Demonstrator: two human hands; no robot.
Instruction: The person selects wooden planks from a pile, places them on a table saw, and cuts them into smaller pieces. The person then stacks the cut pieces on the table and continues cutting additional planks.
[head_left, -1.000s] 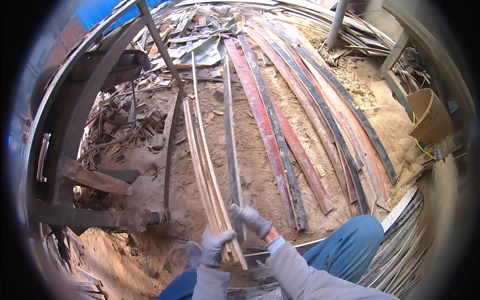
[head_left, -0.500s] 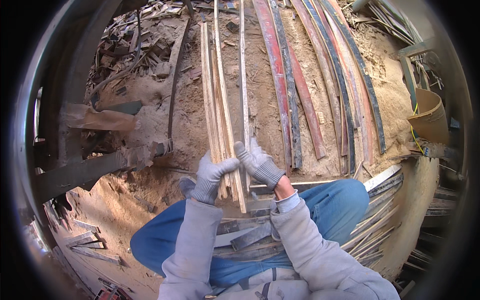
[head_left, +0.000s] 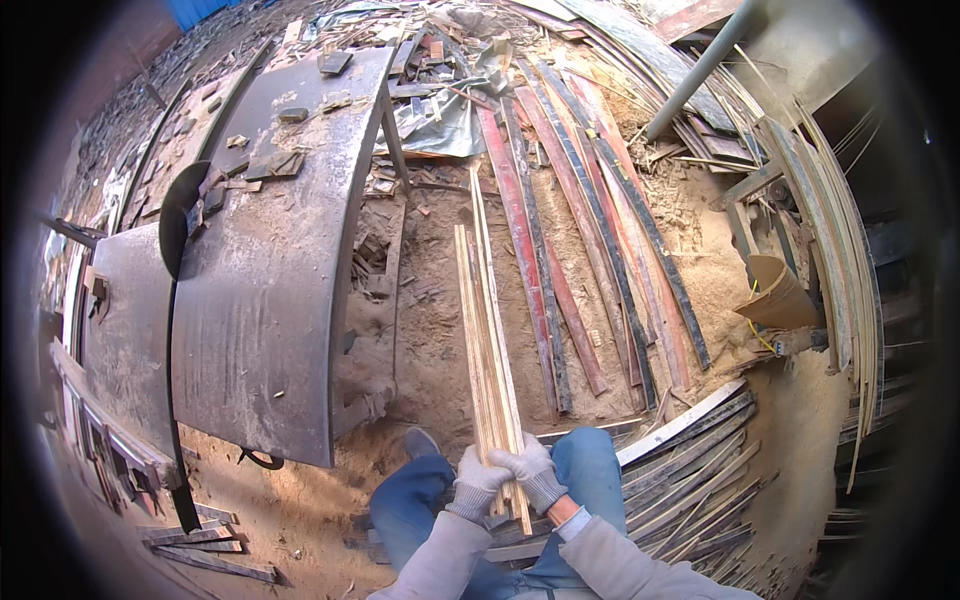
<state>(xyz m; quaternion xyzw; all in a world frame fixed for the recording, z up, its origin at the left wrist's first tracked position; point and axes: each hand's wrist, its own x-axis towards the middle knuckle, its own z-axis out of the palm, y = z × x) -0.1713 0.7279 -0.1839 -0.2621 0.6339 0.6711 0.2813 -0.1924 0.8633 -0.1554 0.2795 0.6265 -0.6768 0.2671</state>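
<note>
A bundle of long, thin wooden strips [head_left: 484,350] points away from me in both gloved hands. Its far ends are uneven, with one or two strips reaching beyond the others. My left hand [head_left: 479,483] is closed round the near part of the bundle from the left. Pressed against the same part from the right is my right hand [head_left: 530,473], its fingers closed and touching the left glove. Short strip ends stick out below the gloves, above my lap. The palms and some fingertips are hidden.
Left stands a metal saw table [head_left: 265,310] with a dark circular blade [head_left: 183,220] and wood offcuts on it. Red and black painted strips [head_left: 560,250] lie on the sawdust ahead. Stacked strips [head_left: 690,470] lie right of my knee, near a curved tan piece [head_left: 780,293].
My right hand has brought its separate long strip against the bundle, and the hands are now together. The view has shifted, bringing the saw table in at left.
</note>
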